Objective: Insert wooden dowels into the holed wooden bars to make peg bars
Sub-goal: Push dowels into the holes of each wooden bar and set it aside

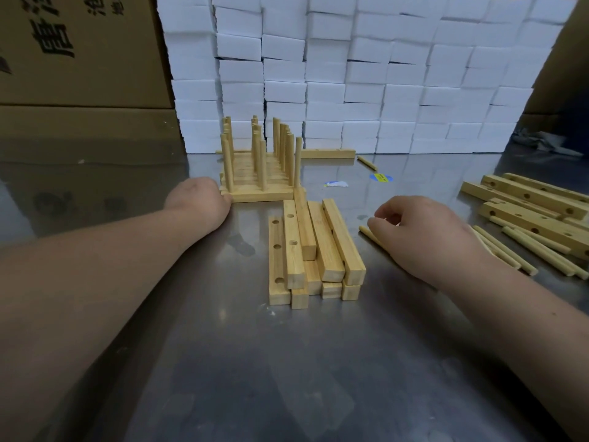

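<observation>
A stack of holed wooden bars [314, 250] lies in the middle of the steel table [287, 362]. Behind it stand several finished peg bars [261, 173] side by side, dowels upright. My left hand [199, 199] rests at the left end of the front peg bar, fingers hidden behind the hand. My right hand [424, 232] is to the right of the stack, fingers curled over a loose dowel [369, 234] lying on the table; the grip itself is hidden. More loose dowels [538, 250] and holed bars [535, 202] lie at the far right.
A wall of white foam blocks [366, 74] stands at the back, cardboard boxes [79, 59] at the left. One bar [328, 153] and a stray dowel [367, 163] lie at the foam's foot. Blue and white scraps [381, 178] sit mid-table.
</observation>
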Demonstrator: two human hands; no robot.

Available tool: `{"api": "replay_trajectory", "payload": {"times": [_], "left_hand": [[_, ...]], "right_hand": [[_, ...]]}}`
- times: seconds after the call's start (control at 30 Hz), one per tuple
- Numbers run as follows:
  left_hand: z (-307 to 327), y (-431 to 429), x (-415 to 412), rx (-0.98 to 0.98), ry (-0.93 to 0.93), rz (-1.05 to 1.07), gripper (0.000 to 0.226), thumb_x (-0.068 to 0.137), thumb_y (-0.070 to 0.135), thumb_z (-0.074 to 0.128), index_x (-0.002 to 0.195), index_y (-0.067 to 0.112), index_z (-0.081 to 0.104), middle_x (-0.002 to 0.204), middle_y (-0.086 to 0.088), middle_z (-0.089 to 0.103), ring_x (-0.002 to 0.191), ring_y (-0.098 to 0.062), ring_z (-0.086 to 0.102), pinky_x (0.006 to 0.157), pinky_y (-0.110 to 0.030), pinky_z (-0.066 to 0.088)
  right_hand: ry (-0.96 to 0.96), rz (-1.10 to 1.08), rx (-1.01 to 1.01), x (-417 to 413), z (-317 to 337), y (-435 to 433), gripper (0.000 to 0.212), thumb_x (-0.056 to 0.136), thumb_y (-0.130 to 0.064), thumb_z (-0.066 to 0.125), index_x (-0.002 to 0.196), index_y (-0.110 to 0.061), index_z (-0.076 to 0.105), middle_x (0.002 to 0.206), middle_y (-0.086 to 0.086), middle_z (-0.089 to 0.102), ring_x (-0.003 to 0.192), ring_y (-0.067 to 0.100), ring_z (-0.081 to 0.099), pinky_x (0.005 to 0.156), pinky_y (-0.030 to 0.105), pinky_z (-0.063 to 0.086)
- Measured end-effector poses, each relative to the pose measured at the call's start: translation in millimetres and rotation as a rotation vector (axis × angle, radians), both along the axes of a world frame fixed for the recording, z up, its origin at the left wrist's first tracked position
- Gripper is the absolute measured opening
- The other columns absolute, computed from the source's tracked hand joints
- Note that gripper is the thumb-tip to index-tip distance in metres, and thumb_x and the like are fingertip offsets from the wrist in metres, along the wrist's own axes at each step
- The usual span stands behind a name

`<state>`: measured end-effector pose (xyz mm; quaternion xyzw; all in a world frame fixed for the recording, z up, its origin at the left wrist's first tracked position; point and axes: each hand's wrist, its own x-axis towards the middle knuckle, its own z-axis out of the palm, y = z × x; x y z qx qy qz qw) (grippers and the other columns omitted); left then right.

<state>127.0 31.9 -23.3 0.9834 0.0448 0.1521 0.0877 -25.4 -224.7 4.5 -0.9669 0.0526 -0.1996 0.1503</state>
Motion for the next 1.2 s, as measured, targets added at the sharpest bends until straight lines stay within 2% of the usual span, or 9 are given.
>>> {"api": "replay_trajectory", "payload": {"times": [0.27, 0.37, 0.47, 0.6, 0.77, 0.9, 1.0, 1.13, 1.2], "left_hand": [[8.7, -12.8, -35.6, -0.050, -0.181, -0.042, 0.036, 0.092, 0.032, 0.037, 0.069, 0.013, 0.058, 0.066, -0.005, 0.057, 0.062, -0.022, 0.052, 0.049, -0.027, 0.033], [7.3, -19.3, -58.0, -0.238, -0.260, -0.170, 0.021, 0.089, 0.027, 0.043, 0.075, 0.018, 0.055, 0.072, 0.000, 0.056, 0.067, -0.020, 0.050, 0.053, -0.028, 0.033], [5.4, -32.0, -82.3, -0.652, -0.196, -0.295, 0.014, 0.092, 0.028, 0.044, 0.090, 0.026, 0.058, 0.082, 0.007, 0.059, 0.067, -0.006, 0.050, 0.055, -0.022, 0.034], [3.1, -53.4, -105.7, -0.784, 0.037, -0.573, 0.041, 0.091, 0.039, 0.045, 0.132, 0.035, 0.046, 0.122, 0.014, 0.049, 0.104, 0.002, 0.046, 0.082, -0.012, 0.029], [7.3, -60.5, -111.4, -0.834, 0.218, -0.602, 0.058, 0.086, 0.040, 0.056, 0.140, 0.039, 0.034, 0.147, 0.009, 0.031, 0.129, -0.010, 0.032, 0.101, -0.026, 0.026], [6.8, -59.8, -109.6, -0.841, 0.267, -0.593, 0.069, 0.083, 0.034, 0.062, 0.144, 0.036, 0.028, 0.140, 0.014, 0.037, 0.119, -0.002, 0.034, 0.094, -0.016, 0.023], [6.8, -60.2, -110.4, -0.912, 0.271, -0.588, 0.064, 0.084, 0.030, 0.063, 0.141, 0.035, 0.033, 0.102, 0.034, 0.044, 0.096, 0.009, 0.043, 0.073, -0.004, 0.029], [4.7, -58.8, -108.5, -0.922, 0.229, -0.580, 0.057, 0.086, 0.026, 0.061, 0.139, 0.029, 0.040, 0.123, 0.019, 0.053, 0.111, 0.002, 0.049, 0.097, -0.018, 0.037], [5.2, -59.3, -110.3, -0.940, 0.205, -0.574, 0.054, 0.088, 0.021, 0.060, 0.138, 0.027, 0.040, 0.115, 0.025, 0.054, 0.103, 0.013, 0.048, 0.089, -0.010, 0.038]], "right_hand": [[0.038, -0.011, -0.054, 4.8, -1.3, -6.0, 0.029, 0.086, -0.034, 0.047, 0.113, -0.030, 0.057, 0.113, -0.004, 0.058, 0.103, 0.020, 0.052, 0.073, 0.027, 0.033], [0.073, -0.018, -0.098, 6.7, -2.1, -6.8, 0.032, 0.086, -0.027, 0.045, 0.116, -0.031, 0.055, 0.114, -0.004, 0.055, 0.103, 0.020, 0.051, 0.072, 0.027, 0.034], [0.105, -0.012, -0.143, 8.8, -3.0, -8.4, 0.035, 0.086, -0.022, 0.046, 0.118, -0.032, 0.053, 0.116, -0.004, 0.054, 0.104, 0.020, 0.051, 0.073, 0.028, 0.036], [0.136, -0.017, -0.182, 8.7, -1.8, -14.4, 0.036, 0.085, -0.022, 0.049, 0.120, -0.032, 0.051, 0.116, -0.003, 0.052, 0.105, 0.021, 0.050, 0.075, 0.029, 0.037], [0.184, -0.013, -0.205, 8.2, -3.8, -17.1, 0.039, 0.085, -0.022, 0.052, 0.122, -0.033, 0.048, 0.116, -0.004, 0.051, 0.105, 0.020, 0.050, 0.072, 0.027, 0.035], [0.212, -0.016, -0.249, 7.5, -6.3, -15.2, 0.038, 0.086, -0.026, 0.052, 0.123, -0.032, 0.047, 0.119, -0.003, 0.053, 0.107, 0.020, 0.049, 0.070, 0.025, 0.032], [0.221, -0.034, -0.266, 6.5, -4.5, -12.5, 0.033, 0.086, -0.026, 0.053, 0.119, -0.026, 0.051, 0.115, -0.001, 0.056, 0.104, 0.021, 0.051, 0.069, 0.025, 0.032], [0.268, -0.071, -0.274, 7.0, -2.8, -8.6, 0.027, 0.088, -0.019, 0.050, 0.115, -0.016, 0.054, 0.110, 0.003, 0.058, 0.100, 0.023, 0.054, 0.071, 0.028, 0.038], [0.269, -0.081, -0.281, 7.1, -0.6, -6.7, 0.025, 0.089, -0.017, 0.048, 0.111, -0.015, 0.058, 0.106, 0.005, 0.060, 0.096, 0.024, 0.055, 0.072, 0.029, 0.042]]}}
